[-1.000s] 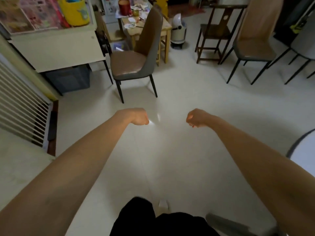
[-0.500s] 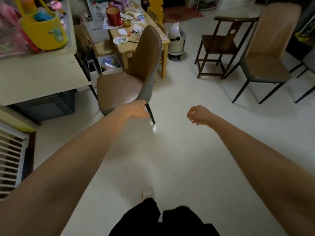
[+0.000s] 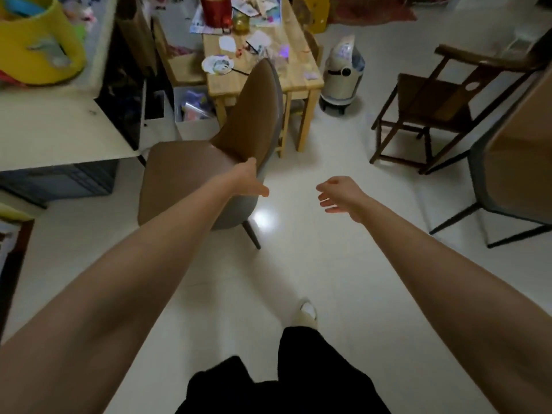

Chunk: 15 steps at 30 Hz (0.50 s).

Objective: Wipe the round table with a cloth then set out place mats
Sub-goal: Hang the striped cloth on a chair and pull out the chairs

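Note:
No cloth, place mat or round table shows in the head view. My left hand [image 3: 249, 182] reaches forward with straight fingers, in front of the lower back edge of a brown padded chair [image 3: 191, 174]; whether it touches the chair I cannot tell. My right hand [image 3: 336, 194] hangs over the pale floor, fingers loosely spread, holding nothing. Both forearms stretch out in front of me.
A small wooden table [image 3: 268, 49] cluttered with papers and a red tin stands behind the chair. A white counter [image 3: 53, 127] with a yellow bucket [image 3: 35, 46] is at left. A dark wooden chair [image 3: 442, 106], a padded chair [image 3: 513, 162] and a small white robot toy [image 3: 343, 76] stand to the right.
I have walked forward toward the brown chair. Both fists have uncurled; my left hand has reached out to the chair's back and my right hand has spread its fingers.

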Tool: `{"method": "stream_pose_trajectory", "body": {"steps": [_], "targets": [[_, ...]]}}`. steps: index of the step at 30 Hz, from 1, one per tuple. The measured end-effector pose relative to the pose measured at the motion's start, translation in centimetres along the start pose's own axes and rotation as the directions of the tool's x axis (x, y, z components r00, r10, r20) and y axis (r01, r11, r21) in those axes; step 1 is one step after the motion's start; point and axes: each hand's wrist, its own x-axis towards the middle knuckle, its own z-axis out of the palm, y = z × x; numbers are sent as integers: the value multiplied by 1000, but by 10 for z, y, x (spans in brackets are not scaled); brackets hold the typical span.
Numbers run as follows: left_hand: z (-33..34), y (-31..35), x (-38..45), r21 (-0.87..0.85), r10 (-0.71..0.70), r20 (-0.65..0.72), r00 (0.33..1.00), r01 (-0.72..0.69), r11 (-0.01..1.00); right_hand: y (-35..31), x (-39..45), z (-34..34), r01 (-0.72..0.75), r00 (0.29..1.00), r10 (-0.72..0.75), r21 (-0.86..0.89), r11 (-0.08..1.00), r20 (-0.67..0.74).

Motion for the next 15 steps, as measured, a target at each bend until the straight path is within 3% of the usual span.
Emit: {"method": "stream_pose_trajectory", "body": {"steps": [5,8,11,15], "targets": [[-23,30,81,-256,-87,-131,988,52,965,-73,103,-42,39,997,-40,23,999,71],[-35,37,123,-328,-168,-133,977,116,937,-115,162,-39,37,988,-30,-47,998,152],[-51,39,163,-322,-206,-114,972,160,933,-151,213,-26,59,984,-46,-69,996,172],[-79,47,217,-367,-271,15,962,257,894,-189,281,-12,48,969,-17,-120,992,246]]}}
